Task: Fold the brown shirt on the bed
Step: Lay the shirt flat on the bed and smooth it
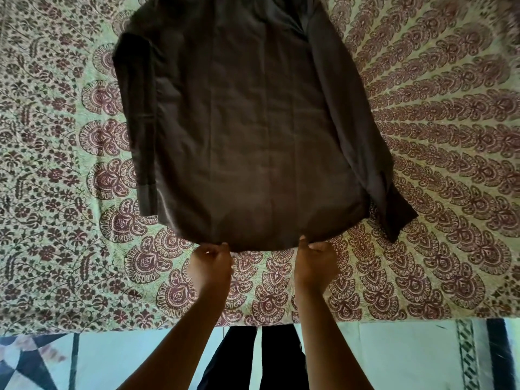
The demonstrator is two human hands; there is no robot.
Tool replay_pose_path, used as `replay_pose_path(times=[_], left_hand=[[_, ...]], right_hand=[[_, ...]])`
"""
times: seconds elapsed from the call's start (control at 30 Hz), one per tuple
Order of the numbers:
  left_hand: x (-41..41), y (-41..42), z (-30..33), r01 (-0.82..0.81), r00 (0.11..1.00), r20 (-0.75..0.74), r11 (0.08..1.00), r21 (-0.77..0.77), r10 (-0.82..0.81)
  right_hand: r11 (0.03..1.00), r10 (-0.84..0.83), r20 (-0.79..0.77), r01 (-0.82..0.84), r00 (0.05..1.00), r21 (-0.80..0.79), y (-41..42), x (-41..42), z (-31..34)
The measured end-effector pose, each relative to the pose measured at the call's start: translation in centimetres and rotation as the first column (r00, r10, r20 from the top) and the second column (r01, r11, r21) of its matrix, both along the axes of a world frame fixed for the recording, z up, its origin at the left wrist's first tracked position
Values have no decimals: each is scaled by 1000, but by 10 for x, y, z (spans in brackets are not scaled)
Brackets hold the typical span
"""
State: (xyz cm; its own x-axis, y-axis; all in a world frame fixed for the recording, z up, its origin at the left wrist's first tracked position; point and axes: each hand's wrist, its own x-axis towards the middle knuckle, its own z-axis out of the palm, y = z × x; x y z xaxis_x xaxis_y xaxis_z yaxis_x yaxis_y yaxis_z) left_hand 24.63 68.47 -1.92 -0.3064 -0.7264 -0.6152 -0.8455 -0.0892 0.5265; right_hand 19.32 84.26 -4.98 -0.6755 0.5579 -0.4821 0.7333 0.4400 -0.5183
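The brown shirt [247, 130] lies spread flat on the bed, its collar end away from me and its rounded hem toward me. One sleeve lies straight down the shirt's left side, the other runs slanted along the right side. My left hand [211, 263] pinches the hem left of centre. My right hand [315, 260] pinches the hem right of centre. Both hands have fingers curled at the cloth's edge.
The bed is covered by a pale green sheet [70, 220] printed with maroon paisley and flowers. Its near edge [394, 319] runs across the lower part of the view. Below it are a light floor [394, 356] and my dark trouser legs [253, 358].
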Motion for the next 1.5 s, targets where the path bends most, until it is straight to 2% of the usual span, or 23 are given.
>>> replay_pose_path(times=[0.07,0.13,0.2,0.27,0.33,0.37,0.43,0.5,0.53,0.6,0.7,0.8,0.87,0.97,1.0,1.07,1.1,1.2,1.27,1.33,1.4,1.43,1.5], left_hand=[[-3,-10,-1,176,981,-21,930,-322,-193],[-6,-23,-14,382,899,4,780,-495,-437],[-10,-39,-33,577,785,126,643,-503,-607],[-15,-51,-47,715,672,233,535,-449,-703],[-17,-57,-54,750,642,264,518,-411,-720],[-16,-59,-53,731,667,255,548,-406,-700],[-11,-65,-51,629,772,207,675,-385,-602],[-9,-78,-50,425,905,128,850,-312,-405],[-8,-86,-49,312,950,103,908,-280,-295],[-10,-101,-45,155,988,46,950,-273,-148],[-22,-116,-31,10,995,-94,978,-209,-30],[-33,-125,-24,83,995,-49,984,-155,-92],[-40,-130,-22,94,988,-119,992,-81,-103],[-55,-129,-11,-26,938,-327,965,261,114],[-62,-127,-8,-14,917,-374,947,321,140],[-75,-122,-8,57,889,-449,952,302,89],[-81,-119,-7,96,875,-483,960,262,44],[-100,-115,-5,164,834,-551,968,191,-33],[-113,-114,-2,207,822,-565,962,177,-73],[-121,-118,-5,228,825,-548,969,94,-140],[-120,-123,-9,213,847,-498,977,-1,-185],[-117,-127,-10,198,870,-452,979,-40,-195],[-105,-134,-5,170,909,-374,983,-72,-185]], right_hand=[[950,272,-220,-225,937,215,-4,-3,-2],[793,586,-287,-463,758,396,-14,-9,-8],[612,784,-232,-654,576,445,-27,-17,-21],[420,899,-76,-803,430,424,-35,-23,-32],[269,942,65,-860,328,434,-26,-26,-41],[247,941,102,-860,323,446,-16,-25,-44],[277,910,144,-830,388,483,7,-21,-45],[320,874,166,-799,456,509,23,-17,-44],[329,867,168,-792,469,515,27,-17,-44],[329,865,161,-778,476,535,25,-18,-42],[370,860,92,-738,501,564,6,-28,-41],[360,916,-48,-761,399,539,-22,-33,-41],[316,948,-126,-821,291,475,-39,-37,-39],[152,986,-121,-897,111,416,-59,-32,-34],[112,992,-97,-906,79,408,-63,-28,-33],[95,995,-43,-912,85,399,-72,-21,-31],[127,992,-49,-908,117,399,-74,-19,-32],[325,942,-202,-887,270,329,-74,-19,-39],[463,859,-342,-864,382,197,-74,-22,-41],[529,781,-431,-846,452,73,-74,-26,-39],[501,797,-429,-862,425,76,-71,-28,-38],[448,843,-393,-884,367,136,-69,-28,-37],[268,944,-274,-910,183,316,-61,-24,-37]])
